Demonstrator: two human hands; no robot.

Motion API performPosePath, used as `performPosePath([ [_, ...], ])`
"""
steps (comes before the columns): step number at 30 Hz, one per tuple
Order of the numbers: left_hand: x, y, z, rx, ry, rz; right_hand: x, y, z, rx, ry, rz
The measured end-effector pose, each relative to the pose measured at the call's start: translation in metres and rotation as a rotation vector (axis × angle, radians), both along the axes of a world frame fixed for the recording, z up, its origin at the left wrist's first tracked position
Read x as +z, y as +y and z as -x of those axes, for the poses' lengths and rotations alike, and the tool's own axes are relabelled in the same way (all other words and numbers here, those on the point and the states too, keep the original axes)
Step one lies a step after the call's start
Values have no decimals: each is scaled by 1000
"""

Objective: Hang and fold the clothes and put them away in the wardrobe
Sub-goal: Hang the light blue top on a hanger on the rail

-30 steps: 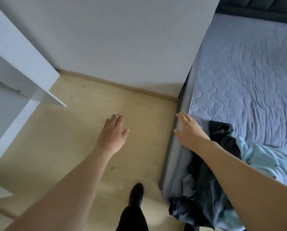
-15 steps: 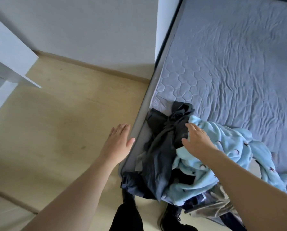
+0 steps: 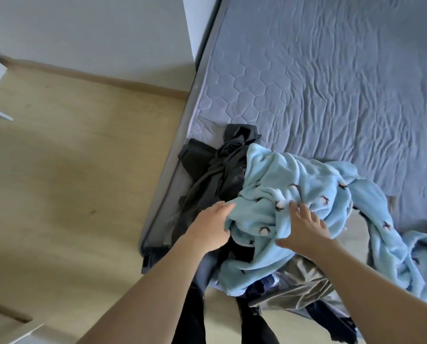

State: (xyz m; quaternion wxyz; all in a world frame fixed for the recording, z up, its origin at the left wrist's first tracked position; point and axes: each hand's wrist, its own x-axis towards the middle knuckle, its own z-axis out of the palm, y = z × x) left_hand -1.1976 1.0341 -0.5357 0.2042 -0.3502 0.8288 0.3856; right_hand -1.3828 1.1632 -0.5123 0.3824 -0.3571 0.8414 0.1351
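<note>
Mattress [image 3: 331, 83] fills twelve to three o'clock. The clothes pile [image 3: 269, 219] sits unsorted at its five o'clock corner; nothing is folded or hung. Your left hand [image 3: 208, 230] grips the light-blue fleece [image 3: 294, 184]; your right hand [image 3: 307, 229] presses it, fingers spread.

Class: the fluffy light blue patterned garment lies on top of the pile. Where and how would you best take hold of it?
Probably grip the fluffy light blue patterned garment at its bunched near edge, from above on the person's side; it lies uppermost there, between the left hand and right hand.
</note>
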Motion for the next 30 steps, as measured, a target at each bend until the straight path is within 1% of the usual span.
performPosePath([
  [3,-32,8,25,20,58,82,-25,2,-2,-214,4,106],
  [6,-58,10,36,20,63,122,-41,2,5,-249,83,197],
  [7,-64,10,37,26,66,133,-44,2,9,-280,71,232],
  [9,-65,11,38,67,105,110,-43,1,18,-386,-32,286],
  [11,-53,13,39,179,135,-31,-36,-1,26,-529,-156,345],
  [13,-36,15,37,386,164,-192,-22,-1,30,-680,-243,430],
  [15,-16,10,33,641,217,-262,5,-8,29,-787,-322,527],
  [17,7,3,33,879,261,-377,38,-22,26,-874,-416,639],
  [19,39,-2,36,997,326,-521,77,-39,23,-957,-507,744],
  [21,77,-4,46,1005,389,-589,116,-53,24,-1007,-540,810],
  [24,136,-13,56,1049,428,-597,173,-64,34,-1030,-558,871],
  [26,175,-20,52,1032,451,-563,209,-67,41,-985,-541,925],
  [28,209,-27,44,923,442,-474,239,-71,44,-913,-513,966],
  [29,226,-30,38,881,450,-457,255,-73,44,-867,-495,987],
  [30,241,-31,34,873,466,-490,267,-76,45,-821,-472,1004],
])
